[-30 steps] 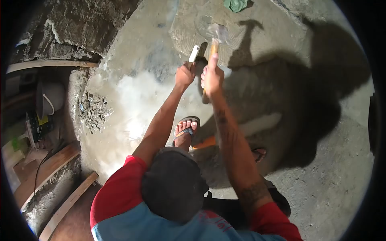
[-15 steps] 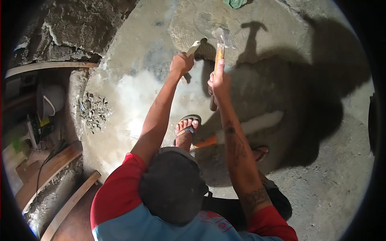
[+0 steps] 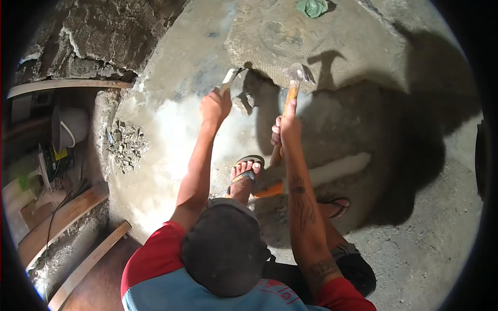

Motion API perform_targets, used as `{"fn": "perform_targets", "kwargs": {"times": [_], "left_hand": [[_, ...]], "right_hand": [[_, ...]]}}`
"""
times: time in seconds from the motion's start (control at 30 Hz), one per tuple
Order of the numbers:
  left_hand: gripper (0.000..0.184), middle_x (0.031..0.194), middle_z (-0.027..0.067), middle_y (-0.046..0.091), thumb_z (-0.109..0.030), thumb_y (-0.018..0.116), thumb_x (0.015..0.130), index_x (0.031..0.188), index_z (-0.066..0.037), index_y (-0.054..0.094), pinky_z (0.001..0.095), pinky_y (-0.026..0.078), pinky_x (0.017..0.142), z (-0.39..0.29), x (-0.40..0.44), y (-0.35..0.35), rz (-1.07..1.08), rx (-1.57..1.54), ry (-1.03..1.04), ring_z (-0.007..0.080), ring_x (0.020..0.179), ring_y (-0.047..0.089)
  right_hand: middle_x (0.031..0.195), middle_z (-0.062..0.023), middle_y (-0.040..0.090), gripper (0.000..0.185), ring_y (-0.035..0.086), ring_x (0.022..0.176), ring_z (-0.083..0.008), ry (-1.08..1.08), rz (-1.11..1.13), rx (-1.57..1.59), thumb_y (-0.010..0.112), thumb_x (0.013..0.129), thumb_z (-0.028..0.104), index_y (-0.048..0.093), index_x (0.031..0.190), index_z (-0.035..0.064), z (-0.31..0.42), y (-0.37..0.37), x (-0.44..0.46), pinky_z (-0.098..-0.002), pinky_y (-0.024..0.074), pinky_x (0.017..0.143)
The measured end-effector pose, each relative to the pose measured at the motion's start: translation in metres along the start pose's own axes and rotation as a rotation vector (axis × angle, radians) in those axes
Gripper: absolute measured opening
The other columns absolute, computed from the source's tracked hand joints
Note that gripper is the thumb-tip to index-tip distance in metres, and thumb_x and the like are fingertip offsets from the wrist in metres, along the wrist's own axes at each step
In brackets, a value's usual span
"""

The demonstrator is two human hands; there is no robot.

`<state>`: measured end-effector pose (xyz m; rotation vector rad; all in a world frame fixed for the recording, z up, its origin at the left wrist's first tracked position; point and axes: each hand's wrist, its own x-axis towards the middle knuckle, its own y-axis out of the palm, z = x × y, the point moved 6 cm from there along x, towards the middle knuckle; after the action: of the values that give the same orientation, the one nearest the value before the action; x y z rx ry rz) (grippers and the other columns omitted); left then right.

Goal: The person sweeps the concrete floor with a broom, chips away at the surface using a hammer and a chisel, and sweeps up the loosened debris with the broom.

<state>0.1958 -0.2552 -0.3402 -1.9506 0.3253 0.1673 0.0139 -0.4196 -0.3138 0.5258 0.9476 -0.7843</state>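
Note:
My left hand point(image 3: 215, 107) is closed round a pale, flat-sided bar-like tool point(image 3: 228, 79), whose far end points up toward a rough edge in the concrete floor. Wrapped round the wooden handle of a hammer point(image 3: 292, 98) is my right hand point(image 3: 286, 132), to the right of the left one. The hammer's metal head is raised over a ridged patch of concrete point(image 3: 270, 39), and the handle's butt sticks out below my fist. A small broken piece of concrete point(image 3: 240, 106) lies just right of my left hand. The two tools are apart.
An orange-ended object point(image 3: 268, 190) lies between my sandalled feet. Rubble point(image 3: 126, 145) is heaped at the left. Beyond it are a grey bucket point(image 3: 70, 127) and wooden boards point(image 3: 91, 264). A green crumpled item point(image 3: 312, 6) lies at the top. Dark shadows cover the right.
My left hand has moved left and down with the pale tool. My right hand and the hammer have moved lower and slightly right. The broken concrete piece now shows between them.

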Motion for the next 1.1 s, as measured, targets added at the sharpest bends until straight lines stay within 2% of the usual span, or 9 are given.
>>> {"fn": "perform_targets", "kwargs": {"times": [0.1, 0.2, 0.3, 0.37, 0.5, 0.57, 0.73, 0.93, 1.1], "left_hand": [[0.043, 0.087, 0.0261, 0.068, -0.047, 0.057, 0.089, 0.099, -0.007, 0.067, 0.0487, 0.054, 0.075, -0.024, 0.000, 0.024, 0.079, -0.008, 0.214, 0.0445, 0.085, 0.066], [0.037, 0.092, 0.0266, 0.068, -0.043, 0.057, 0.089, 0.106, -0.012, 0.068, 0.0506, 0.052, 0.081, -0.039, -0.018, 0.048, 0.398, -0.221, 0.345, 0.0437, 0.091, 0.065], [0.035, 0.094, 0.0264, 0.068, -0.037, 0.055, 0.089, 0.103, -0.008, 0.069, 0.0503, 0.052, 0.084, -0.028, -0.035, 0.037, 0.334, 0.108, 0.175, 0.0432, 0.094, 0.066], [0.034, 0.088, 0.0215, 0.070, -0.032, 0.053, 0.091, 0.087, -0.003, 0.070, 0.0482, 0.055, 0.075, 0.008, -0.025, 0.028, 0.015, 0.322, 0.079, 0.0399, 0.085, 0.069], [0.035, 0.085, 0.0200, 0.070, -0.038, 0.055, 0.090, 0.089, -0.006, 0.069, 0.0475, 0.055, 0.074, -0.001, -0.034, -0.029, 0.013, 0.215, 0.022, 0.0402, 0.081, 0.069], [0.042, 0.083, 0.0241, 0.068, -0.049, 0.052, 0.092, 0.098, -0.010, 0.066, 0.0510, 0.054, 0.073, -0.012, -0.042, -0.005, 0.062, 0.197, 0.103, 0.0436, 0.079, 0.067], [0.046, 0.098, 0.0225, 0.069, -0.053, 0.053, 0.090, 0.105, -0.012, 0.067, 0.0503, 0.051, 0.084, -0.033, -0.069, 0.038, 0.421, 0.103, 0.149, 0.0420, 0.096, 0.065], [0.050, 0.100, 0.0233, 0.069, -0.054, 0.053, 0.089, 0.104, -0.010, 0.071, 0.0484, 0.051, 0.088, 0.040, -0.040, -0.005, 0.263, 0.189, -0.082, 0.0403, 0.098, 0.066], [0.052, 0.094, 0.0247, 0.069, -0.054, 0.053, 0.089, 0.100, -0.006, 0.071, 0.0489, 0.051, 0.083, 0.007, 0.007, 0.014, 0.165, -0.100, 0.058, 0.0411, 0.094, 0.066]], "right_hand": [[0.047, 0.0010, 0.036, 0.070, 0.034, 0.034, -0.0125, -0.003, -0.043, 0.046, 0.039, 0.089, 0.076, 0.040, 0.060, 0.0124, -0.013, -0.010, -0.008, -0.0296, 0.0275, 0.036], [0.047, 0.0009, 0.037, 0.071, 0.034, 0.035, -0.0127, -0.001, -0.019, 0.028, 0.037, 0.087, 0.079, 0.040, 0.062, 0.0128, -0.031, -0.021, -0.007, -0.0291, 0.0269, 0.036], [0.048, 0.0015, 0.037, 0.071, 0.034, 0.035, -0.0123, 0.031, -0.034, 0.005, 0.035, 0.086, 0.081, 0.040, 0.064, 0.0139, -0.040, -0.028, -0.012, -0.0291, 0.0267, 0.036], [0.048, 0.0016, 0.037, 0.071, 0.034, 0.035, -0.0121, 0.060, -0.054, 0.011, 0.035, 0.086, 0.081, 0.040, 0.064, 0.0137, -0.044, -0.032, -0.015, -0.0291, 0.0266, 0.036], [0.048, 0.0017, 0.037, 0.071, 0.034, 0.035, -0.0116, 0.015, -0.047, 0.044, 0.035, 0.087, 0.080, 0.041, 0.064, 0.0134, -0.041, -0.031, -0.023, -0.0289, 0.0263, 0.036], [0.049, 0.0017, 0.037, 0.070, 0.034, 0.036, -0.0115, 0.017, -0.045, 0.070, 0.035, 0.088, 0.079, 0.041, 0.064, 0.0133, -0.040, -0.027, -0.027, -0.0288, 0.0263, 0.036], [0.049, 0.0021, 0.036, 0.068, 0.034, 0.036, -0.0109, -0.039, -0.006, -0.004, 0.036, 0.089, 0.077, 0.042, 0.065, 0.0135, -0.040, -0.026, -0.032, -0.0284, 0.0264, 0.037], [0.049, 0.0022, 0.036, 0.067, 0.034, 0.037, -0.0103, -0.023, -0.045, -0.080, 0.037, 0.090, 0.075, 0.041, 0.065, 0.0135, -0.043, -0.041, -0.031, -0.0277, 0.0271, 0.037], [0.050, 0.0023, 0.036, 0.066, 0.035, 0.037, -0.0098, -0.070, -0.001, -0.067, 0.037, 0.092, 0.073, 0.042, 0.065, 0.0129, -0.037, -0.032, -0.031, -0.0274, 0.0278, 0.037]]}}
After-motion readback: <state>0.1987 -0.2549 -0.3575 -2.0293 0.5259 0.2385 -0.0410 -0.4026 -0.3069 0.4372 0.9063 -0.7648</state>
